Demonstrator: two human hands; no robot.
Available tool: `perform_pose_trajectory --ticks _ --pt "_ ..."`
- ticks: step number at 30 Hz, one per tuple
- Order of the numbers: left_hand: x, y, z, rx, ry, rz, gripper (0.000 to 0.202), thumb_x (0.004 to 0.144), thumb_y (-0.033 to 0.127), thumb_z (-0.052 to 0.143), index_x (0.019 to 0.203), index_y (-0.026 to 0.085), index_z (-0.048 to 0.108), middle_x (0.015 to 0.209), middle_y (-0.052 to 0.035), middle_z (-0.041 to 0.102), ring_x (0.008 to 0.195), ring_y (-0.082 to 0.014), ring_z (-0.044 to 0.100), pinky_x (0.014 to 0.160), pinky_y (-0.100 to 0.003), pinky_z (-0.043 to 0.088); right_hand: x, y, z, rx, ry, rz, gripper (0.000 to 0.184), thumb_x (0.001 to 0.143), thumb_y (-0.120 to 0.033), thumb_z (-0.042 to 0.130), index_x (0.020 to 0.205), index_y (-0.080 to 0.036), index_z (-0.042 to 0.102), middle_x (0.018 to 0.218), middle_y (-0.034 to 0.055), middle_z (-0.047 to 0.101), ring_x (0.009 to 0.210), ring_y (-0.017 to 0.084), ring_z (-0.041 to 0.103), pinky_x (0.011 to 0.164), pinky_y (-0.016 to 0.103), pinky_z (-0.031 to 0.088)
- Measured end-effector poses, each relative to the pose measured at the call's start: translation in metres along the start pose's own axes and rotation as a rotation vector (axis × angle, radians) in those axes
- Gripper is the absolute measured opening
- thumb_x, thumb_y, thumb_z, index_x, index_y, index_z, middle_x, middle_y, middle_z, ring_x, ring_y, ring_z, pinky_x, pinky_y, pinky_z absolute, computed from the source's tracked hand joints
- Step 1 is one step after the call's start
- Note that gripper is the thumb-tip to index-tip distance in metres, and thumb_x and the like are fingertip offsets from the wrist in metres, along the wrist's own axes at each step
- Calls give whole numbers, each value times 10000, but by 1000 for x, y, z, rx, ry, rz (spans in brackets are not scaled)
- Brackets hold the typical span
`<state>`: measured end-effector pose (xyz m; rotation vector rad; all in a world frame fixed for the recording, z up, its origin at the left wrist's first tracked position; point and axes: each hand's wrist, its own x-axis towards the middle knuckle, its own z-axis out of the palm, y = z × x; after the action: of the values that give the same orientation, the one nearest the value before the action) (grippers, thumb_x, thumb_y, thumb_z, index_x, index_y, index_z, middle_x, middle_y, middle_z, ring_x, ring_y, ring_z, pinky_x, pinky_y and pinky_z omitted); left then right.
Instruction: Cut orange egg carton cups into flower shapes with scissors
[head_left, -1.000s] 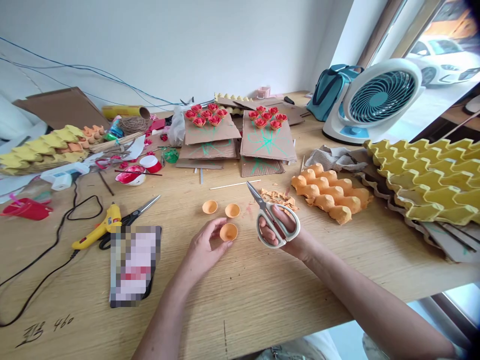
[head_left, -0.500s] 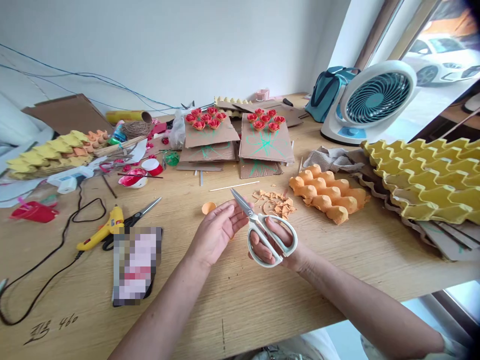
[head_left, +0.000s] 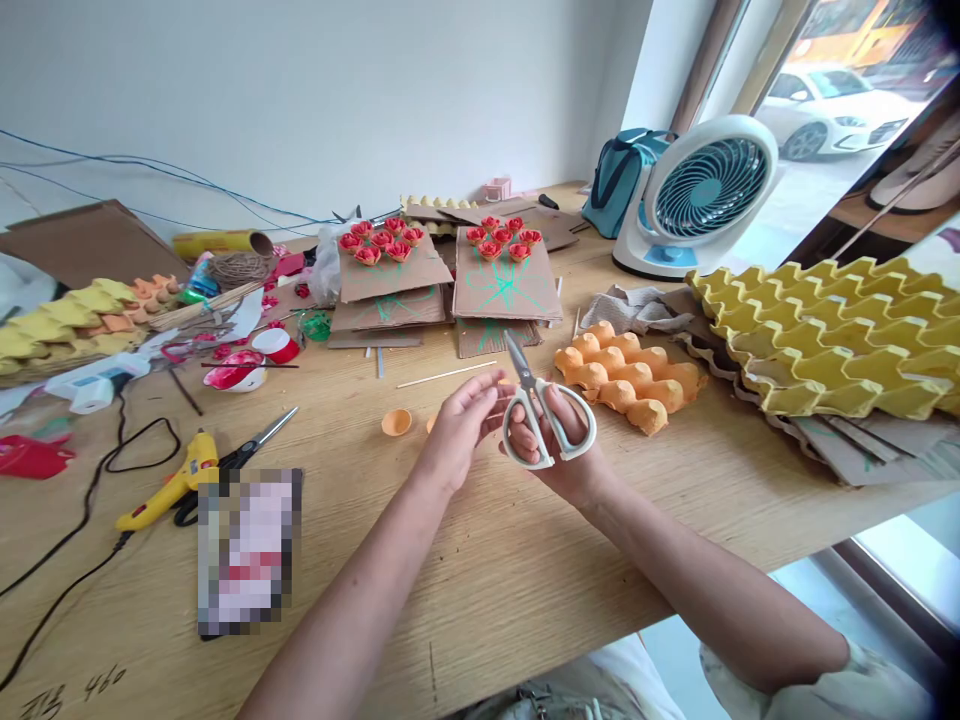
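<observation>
My right hand point(head_left: 559, 450) grips white-handled scissors point(head_left: 536, 410), fingers through the loops, blades pointing up and away. My left hand point(head_left: 461, 430) is raised beside the blades with its fingers curled together; whatever it holds is hidden behind the fingers. One orange paper cup point(head_left: 396, 422) lies on the wooden table point(head_left: 525, 560) just left of my left hand, and the edge of another peeks out behind that hand. An orange egg carton strip point(head_left: 630, 375) lies to the right of the scissors.
Yellow egg trays point(head_left: 832, 335) are stacked at right, a fan point(head_left: 701, 195) and teal bag point(head_left: 619, 180) behind. Cardboard sheets with red paper roses point(head_left: 499, 265) sit at the back. A glue gun point(head_left: 169, 485), black scissors point(head_left: 240, 455), a blurred card point(head_left: 247, 550) and craft clutter lie left.
My left hand picked an orange cup off the table and rose toward the scissors. The right hand swung the scissors upright. The view shifted left.
</observation>
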<state>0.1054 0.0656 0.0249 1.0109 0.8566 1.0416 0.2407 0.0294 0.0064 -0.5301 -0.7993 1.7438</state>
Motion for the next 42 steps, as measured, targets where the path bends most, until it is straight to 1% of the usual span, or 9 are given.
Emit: perform_pose_trajectory --ticks 4,9,18,23,26,30,33,37,42 --pt "-8 21 -14 37 -35 6 298 842 358 693 1041 139 720 1023 -111 756 936 -195 702 868 -317 518 -1 3 0 -88 -2 -29 459 892 -651 569 812 -202 616 532 -48 479 453 106 391 493 261 357" --pt "-41 42 -62 445 219 134 346 861 487 640 739 165 657 728 -28 682 763 -178 666 816 -330 526 -2 0 -2 -139 106 -190 399 925 -606 563 858 -215 603 580 -39 507 509 117 448 514 261 365" --pt "-168 -7 -128 1385 528 169 518 961 495 421 1308 140 572 1331 -200 623 1262 -347 574 1063 -530 438 -13 6 5 -243 -34 -121 384 949 -585 555 942 -207 621 653 -14 584 564 122 531 516 251 411" --pt "-215 -74 -104 1743 426 58 880 947 588 430 1571 26 164 1599 -314 270 1505 -435 222 1159 -652 269 -13 10 4 -292 -55 -120 373 958 -571 551 947 -207 633 643 -15 576 548 118 514 485 245 404" --pt "-194 -96 -56 1685 430 61 953 933 592 480 1573 -1 96 1600 -351 212 1509 -468 160 1145 -677 277 -13 11 2 -331 -60 -142 370 964 -571 540 946 -212 630 635 -16 569 543 123 506 474 248 389" --pt "-155 -87 2 1422 110 291 799 976 453 475 1593 103 105 1609 -249 310 1512 -357 262 1167 -558 350 -14 9 -4 -448 -88 -221 308 946 -523 599 938 -216 624 645 -20 572 531 117 478 487 253 378" --pt "-154 -70 -3 1353 239 425 673 991 292 468 1586 195 170 1628 -177 303 1527 -289 245 1188 -490 349 -17 5 -5 -517 -108 -256 292 938 -506 617 925 -215 613 653 -19 582 533 116 466 498 257 371" --pt "-185 -71 -40 1579 381 294 777 976 364 493 1601 137 91 1602 -246 318 1496 -381 285 1131 -594 375 -23 1 3 -529 -131 -286 296 950 -515 595 946 -220 615 657 -13 581 565 126 476 518 266 384" --pt "-180 -94 -21 1731 -25 288 837 943 480 518 1579 64 165 1619 -247 287 1499 -386 276 1135 -534 378 -23 -5 9 -552 -26 -388 334 953 -557 565 901 -231 616 651 -12 576 543 136 502 500 282 411"
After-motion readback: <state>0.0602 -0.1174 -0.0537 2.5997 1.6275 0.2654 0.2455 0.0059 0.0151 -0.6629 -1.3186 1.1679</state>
